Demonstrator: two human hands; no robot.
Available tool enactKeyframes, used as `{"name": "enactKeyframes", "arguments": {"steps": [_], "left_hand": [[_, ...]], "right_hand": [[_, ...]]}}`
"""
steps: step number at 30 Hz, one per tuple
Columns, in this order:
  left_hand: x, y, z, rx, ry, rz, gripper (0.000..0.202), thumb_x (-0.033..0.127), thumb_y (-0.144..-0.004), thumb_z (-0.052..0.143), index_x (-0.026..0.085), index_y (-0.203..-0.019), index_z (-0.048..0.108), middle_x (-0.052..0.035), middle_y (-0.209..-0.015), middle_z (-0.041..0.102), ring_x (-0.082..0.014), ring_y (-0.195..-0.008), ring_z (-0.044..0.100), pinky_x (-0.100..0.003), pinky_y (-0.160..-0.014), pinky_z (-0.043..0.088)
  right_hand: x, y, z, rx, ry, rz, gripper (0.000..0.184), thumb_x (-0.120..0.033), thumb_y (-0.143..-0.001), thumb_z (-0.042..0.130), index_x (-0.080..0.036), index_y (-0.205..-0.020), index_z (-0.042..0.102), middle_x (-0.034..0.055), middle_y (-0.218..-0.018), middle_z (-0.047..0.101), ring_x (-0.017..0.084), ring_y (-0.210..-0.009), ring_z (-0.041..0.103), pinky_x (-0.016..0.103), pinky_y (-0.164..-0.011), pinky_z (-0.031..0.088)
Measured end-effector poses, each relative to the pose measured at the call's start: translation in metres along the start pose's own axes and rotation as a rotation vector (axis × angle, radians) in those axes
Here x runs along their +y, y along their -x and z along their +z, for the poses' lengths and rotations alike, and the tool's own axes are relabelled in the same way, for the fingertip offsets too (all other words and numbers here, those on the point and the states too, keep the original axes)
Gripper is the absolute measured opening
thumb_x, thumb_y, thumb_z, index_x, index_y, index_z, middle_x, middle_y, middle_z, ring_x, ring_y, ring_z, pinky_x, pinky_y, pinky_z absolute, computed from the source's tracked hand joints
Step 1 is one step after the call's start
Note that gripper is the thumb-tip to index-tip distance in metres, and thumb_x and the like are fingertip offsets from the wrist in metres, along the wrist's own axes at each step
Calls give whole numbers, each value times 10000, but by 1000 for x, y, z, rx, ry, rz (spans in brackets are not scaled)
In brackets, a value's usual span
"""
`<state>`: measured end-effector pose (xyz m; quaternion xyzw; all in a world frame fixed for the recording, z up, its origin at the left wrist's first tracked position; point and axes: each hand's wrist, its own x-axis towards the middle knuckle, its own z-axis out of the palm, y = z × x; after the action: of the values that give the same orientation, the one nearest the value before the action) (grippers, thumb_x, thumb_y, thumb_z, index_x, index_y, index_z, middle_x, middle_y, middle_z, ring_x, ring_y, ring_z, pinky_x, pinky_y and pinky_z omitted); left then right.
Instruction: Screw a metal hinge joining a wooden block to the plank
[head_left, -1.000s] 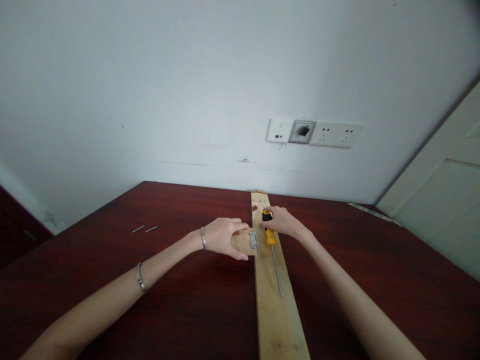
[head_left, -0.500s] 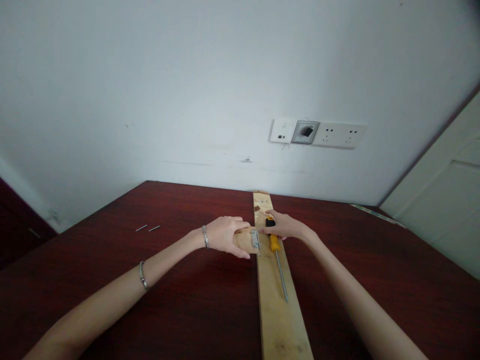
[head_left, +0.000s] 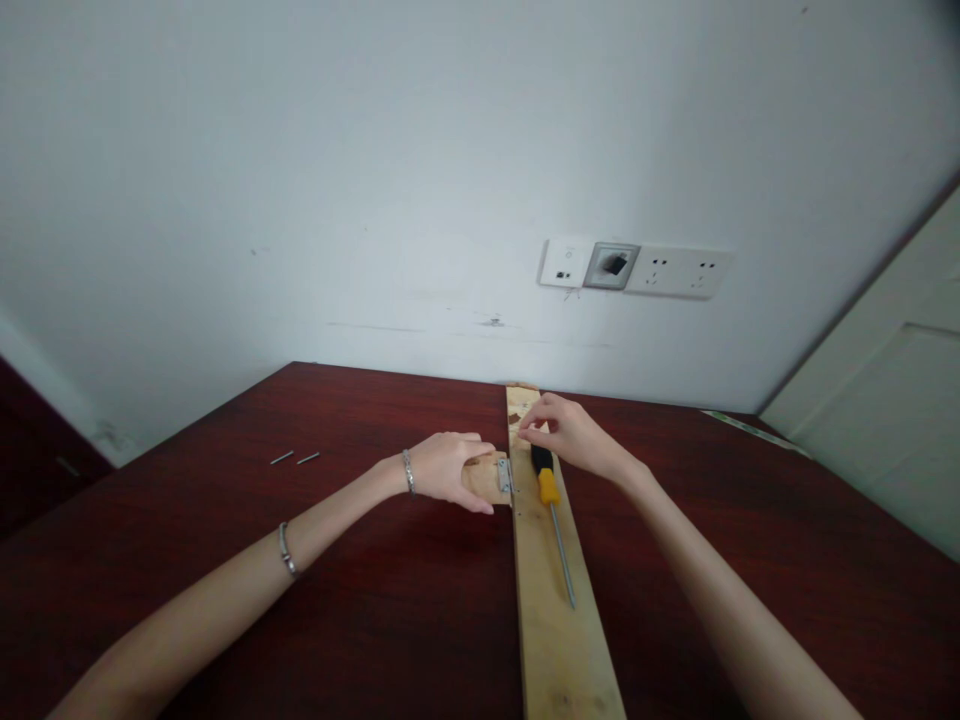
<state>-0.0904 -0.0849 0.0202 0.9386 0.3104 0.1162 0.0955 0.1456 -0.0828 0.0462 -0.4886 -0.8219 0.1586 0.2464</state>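
A long pale wooden plank [head_left: 559, 620] lies on the dark red table [head_left: 375, 600], running from the wall toward me. My left hand [head_left: 446, 468] is closed on a small wooden block [head_left: 484, 480] pressed against the plank's left edge, where a small metal hinge [head_left: 505, 476] joins them. A screwdriver with a yellow and black handle [head_left: 546, 480] lies on the plank, its shaft pointing toward me. My right hand [head_left: 566, 435] hovers over the plank just beyond the handle, thumb and forefinger pinched together; whether they hold anything I cannot make out.
Two small nails or screws [head_left: 294, 458] lie on the table at the left. Wall sockets and a switch plate [head_left: 634, 267] sit on the white wall behind. A pale door [head_left: 892, 420] stands at the right.
My right hand has let go of the screwdriver, which now lies on the plank, and has lifted away toward the wall with its fingers pinched. The left hand stays on the block.
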Motion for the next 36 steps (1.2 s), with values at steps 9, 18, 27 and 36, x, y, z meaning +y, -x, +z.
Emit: {"name": "enactKeyframes", "arguments": {"steps": [9, 18, 27, 36], "left_hand": [[-8, 1, 2, 8, -74, -17, 717, 681, -613, 696, 170, -1108, 603, -44, -921, 613, -203, -792, 618, -271, -713, 471], [-1, 0, -1, 4, -104, -6, 675, 681, -613, 700, 183, -1061, 614, -41, -914, 626, -212, -802, 631, -273, -711, 475], [-1, -1, 1, 4, -120, -1, 664, 682, -606, 701, 181, -1032, 616, -33, -890, 621, -205, -784, 630, -270, -698, 477], [3, -1, 3, -10, -114, 4, 647, 678, -597, 701, 187, -1011, 619, -28, -869, 629, -201, -765, 631, -262, -666, 473]], "right_hand": [[-23, 6, 12, -75, 90, -243, 107, -193, -810, 653, -191, -875, 739, 48, -922, 581, 144, -824, 574, 278, -787, 448], [-20, 4, 17, -110, 120, -249, 111, -177, -822, 631, -183, -857, 736, 50, -913, 596, 146, -812, 580, 274, -764, 452], [-21, 5, 19, -162, 135, -233, 119, -169, -834, 602, -175, -849, 720, 52, -932, 614, 152, -838, 591, 272, -783, 445], [-30, 8, 14, -253, 180, -190, 89, -143, -771, 606, -166, -830, 670, 46, -914, 610, 151, -799, 588, 243, -688, 422]]}}
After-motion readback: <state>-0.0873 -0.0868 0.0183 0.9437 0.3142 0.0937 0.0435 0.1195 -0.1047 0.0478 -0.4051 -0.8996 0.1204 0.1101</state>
